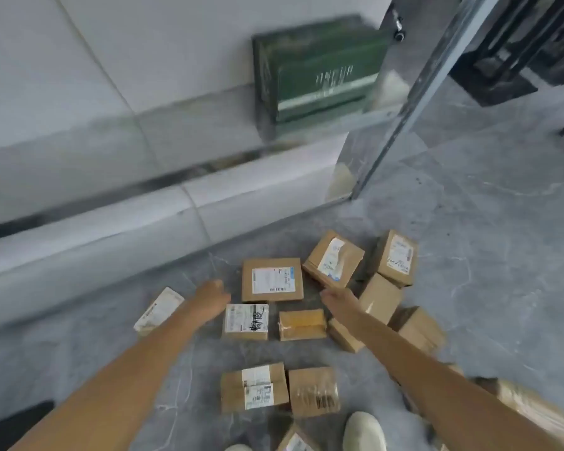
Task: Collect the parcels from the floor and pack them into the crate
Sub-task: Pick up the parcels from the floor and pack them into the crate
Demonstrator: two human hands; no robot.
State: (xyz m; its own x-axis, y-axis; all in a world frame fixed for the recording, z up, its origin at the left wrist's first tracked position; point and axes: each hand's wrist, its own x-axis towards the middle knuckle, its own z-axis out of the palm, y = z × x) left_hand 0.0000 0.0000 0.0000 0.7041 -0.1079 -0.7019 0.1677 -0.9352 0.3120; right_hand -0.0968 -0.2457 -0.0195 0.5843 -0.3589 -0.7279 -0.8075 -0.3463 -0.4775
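Observation:
Several brown cardboard parcels lie scattered on the grey floor. A flat labelled parcel (272,280) sits between my two outstretched hands. My left hand (213,294) hovers just left of it, fingers loosely curled, holding nothing. My right hand (337,300) reaches in from the right with fingers straight, close to that parcel's right edge and below a tilted parcel (333,258). A small white-labelled parcel (246,321) and a taped one (302,324) lie just below the hands. The green crate (316,73) stands farther back against the wall, blurred.
A low pale ledge (144,222) runs along the wall at left. A metal-framed glass door (414,102) stands at right of the crate. My shoe (363,431) is at the bottom edge among more parcels (313,390).

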